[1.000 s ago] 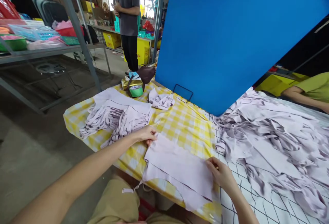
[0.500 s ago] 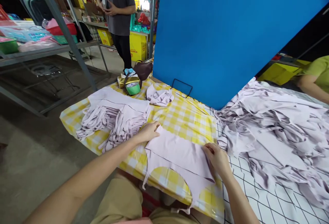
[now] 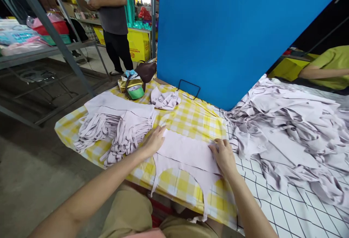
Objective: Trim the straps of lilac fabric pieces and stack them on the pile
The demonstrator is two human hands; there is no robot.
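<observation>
In front of me a pale lilac strappy top (image 3: pixel 188 152) lies folded across on a yellow checked cloth, its straps toward me and one hanging past the table edge. My left hand (image 3: pixel 155 141) rests on its upper left corner, fingers stretched out. My right hand (image 3: pixel 224 155) lies on its right edge with thumb and fingers apart. To the left of my left hand is a neat stack of similar lilac tops (image 3: pixel 120 108), straps bunched at the near side.
A large heap of lilac garments (image 3: pixel 289 129) covers the white grid cloth at right. A tall blue panel (image 3: pixel 231 38) stands behind the table. Green tape (image 3: pixel 135 91), a dark bag (image 3: pixel 146 70) and a crumpled lilac piece (image 3: pixel 165 99) sit at the back. Two other people are nearby.
My hands have flattened onto the top's side edges, the right fingers spreading from a pinch. The folded top lies smoother. The view has shifted slightly; the standing person has turned.
</observation>
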